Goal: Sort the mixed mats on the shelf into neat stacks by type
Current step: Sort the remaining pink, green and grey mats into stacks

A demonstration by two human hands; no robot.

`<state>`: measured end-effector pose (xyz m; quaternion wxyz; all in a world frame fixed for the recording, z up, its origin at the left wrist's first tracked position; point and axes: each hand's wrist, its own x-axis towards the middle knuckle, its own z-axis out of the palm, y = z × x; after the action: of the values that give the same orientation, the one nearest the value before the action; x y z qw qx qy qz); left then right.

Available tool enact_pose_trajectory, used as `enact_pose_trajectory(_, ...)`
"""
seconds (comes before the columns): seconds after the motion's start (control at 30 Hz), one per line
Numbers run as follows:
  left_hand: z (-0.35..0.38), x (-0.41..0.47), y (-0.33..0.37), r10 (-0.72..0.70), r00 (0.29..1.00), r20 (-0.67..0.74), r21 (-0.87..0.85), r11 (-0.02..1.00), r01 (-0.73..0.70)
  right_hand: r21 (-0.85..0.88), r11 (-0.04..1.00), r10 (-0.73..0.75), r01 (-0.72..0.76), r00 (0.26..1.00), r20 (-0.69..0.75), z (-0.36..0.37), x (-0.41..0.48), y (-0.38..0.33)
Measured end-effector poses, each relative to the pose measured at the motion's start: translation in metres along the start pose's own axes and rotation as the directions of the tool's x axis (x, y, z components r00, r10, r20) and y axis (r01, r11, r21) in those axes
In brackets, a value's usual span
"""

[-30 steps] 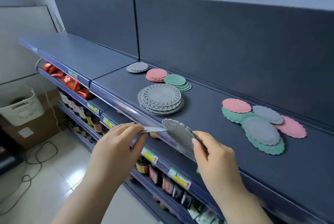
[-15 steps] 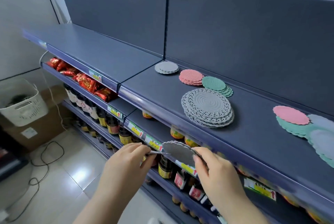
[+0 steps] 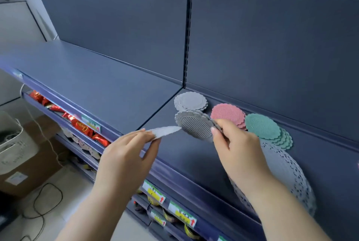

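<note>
The landmark here is the small grey stack point(image 3: 190, 100), sitting on the shelf point(image 3: 97, 77) against the back panel. Just in front of it, the right hand point(image 3: 237, 143) pinches the rim of a grey ribbed mat point(image 3: 196, 126) with a scalloped edge, held tilted in the air. The left hand point(image 3: 126, 155), nearer the shelf front than the grey stack, pinches a second grey mat point(image 3: 165, 132) seen almost edge-on. Its far tip meets the rim of the ribbed mat, though I cannot tell whether the two touch. To the right of the grey stack lie the pink stack point(image 3: 227, 115), then the green stack point(image 3: 264, 127), then the large lace mats point(image 3: 287, 172), which lie partly under the right forearm.

Both held mats look to belong on the grey stack, so the step in hand seems to be laying them there.

Several things could go wrong. The mats look thin and floppy, and a pinch at the rim alone could let one sag or slip, dropping it past the shelf front. A mat set down off-centre would leave the scallops out of line and the pile untidy. The right wrist could also brush the pink stack, or the forearm could drag the lace mats askew.
</note>
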<state>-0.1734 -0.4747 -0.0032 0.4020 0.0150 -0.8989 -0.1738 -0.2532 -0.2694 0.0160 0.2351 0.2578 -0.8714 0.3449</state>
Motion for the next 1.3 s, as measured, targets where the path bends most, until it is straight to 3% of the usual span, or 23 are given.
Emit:
enact_pose_trajectory(0.17,0.029,0.031,-0.035,-0.024,1.0,-0.009,-0.026,0.999,0.023,-0.088,0.985,0.142,-0.146,0.989,-0.05,0.03,0.061,0.025)
enact_pose_trajectory(0.3,0.052,0.068,-0.067,-0.011,1.0,0.001,-0.069,0.998,0.011,-0.254,0.949,0.171,-0.186,0.982,-0.082,0.071,0.103,0.033)
enact_pose_trajectory(0.4,0.065,0.097,-0.091,0.0,0.997,0.071,-0.102,0.995,0.007,-0.456,0.874,0.244,-0.166,0.963,0.117,0.105,0.115,0.033)
enact_pose_trajectory(0.47,0.075,0.119,-0.105,0.031,0.994,0.107,-0.134,0.991,-0.017,-0.536,0.826,0.378,-0.175,0.877,0.297,0.117,0.118,0.028)
enact_pose_trajectory(0.53,0.085,0.14,-0.116,0.075,0.989,0.129,-0.171,0.984,-0.052,-0.51,0.817,0.479,-0.269,0.808,0.341,0.122,0.12,0.024)
enact_pose_trajectory(0.67,0.113,0.178,-0.12,0.213,0.961,0.176,-0.226,0.959,-0.171,-0.26,0.784,0.606,-0.563,0.786,0.124,0.113,0.119,0.02)
enact_pose_trajectory(0.73,0.134,0.189,-0.113,0.284,0.937,0.203,-0.246,0.941,-0.232,-0.275,0.738,0.623,-0.617,0.779,-0.074,0.108,0.118,0.019)
enact_pose_trajectory(0.8,0.154,0.194,-0.099,0.41,0.87,0.275,-0.299,0.896,-0.328,-0.243,0.704,0.614,-0.668,0.743,-0.265,0.107,0.115,0.021)
enact_pose_trajectory(0.9,0.179,0.182,-0.083,0.59,0.602,0.538,-0.302,0.801,-0.516,-0.095,0.71,0.614,-0.697,0.68,-0.401,0.109,0.109,0.026)
enact_pose_trajectory(0.93,0.182,0.178,-0.084,0.591,0.511,0.624,-0.289,0.782,-0.553,-0.114,0.732,0.573,-0.672,0.697,-0.431,0.111,0.109,0.026)
enact_pose_trajectory(1.0,0.183,0.177,-0.093,0.595,0.449,0.666,-0.316,0.771,-0.553,-0.216,0.808,0.405,-0.548,0.783,-0.472,0.113,0.113,0.018)
enact_pose_trajectory(1.1,0.177,0.184,-0.11,0.655,0.446,0.61,-0.325,0.72,-0.613,-0.447,0.8,0.233,-0.401,0.893,-0.384,0.127,0.122,0.016)
enact_pose_trajectory(1.13,0.173,0.186,-0.117,0.66,0.454,0.599,-0.314,0.715,-0.625,-0.497,0.786,0.269,-0.367,0.928,-0.259,0.134,0.126,0.016)
enact_pose_trajectory(1.23,0.159,0.19,-0.138,0.702,0.5,0.507,-0.346,0.697,-0.628,-0.583,0.742,0.473,-0.33,0.874,0.107,0.155,0.126,0.014)
enact_pose_trajectory(1.3,0.151,0.19,-0.154,0.713,0.542,0.445,-0.361,0.696,-0.62,-0.562,0.743,0.527,-0.363,0.835,0.158,0.16,0.119,0.006)
